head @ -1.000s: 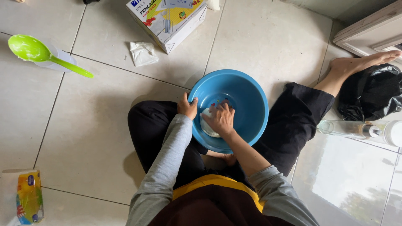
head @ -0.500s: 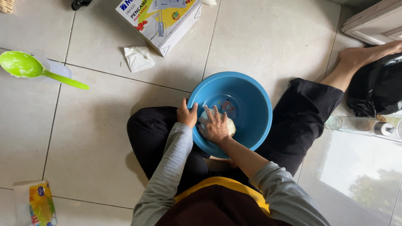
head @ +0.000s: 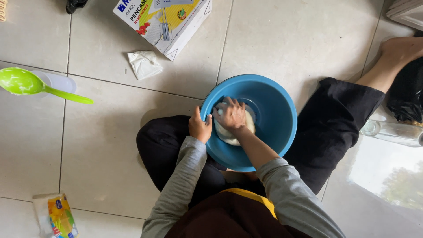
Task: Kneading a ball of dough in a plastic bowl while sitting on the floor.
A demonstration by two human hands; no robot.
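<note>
I sit on a tiled floor with a blue plastic bowl (head: 273,110) between my legs. My left hand (head: 199,128) grips the bowl's left rim. Inside the bowl, my right hand (head: 230,114) presses down with spread fingers on a pale lump of dough (head: 229,134). Grey sleeves cover both my arms, and my legs are in black trousers.
A cardboard appliance box (head: 163,22) lies at the top. A crumpled white tissue (head: 144,64) is below it. A green ladle (head: 31,84) rests on a clear cup at left. A yellow packet (head: 61,217) lies bottom left, a glass bottle (head: 392,132) and black bag at right.
The view has shifted, so the bowl sits a little further right in frame. My right hand has moved across the dough and now presses flat with fingers spread. The left hand stays on the rim.
</note>
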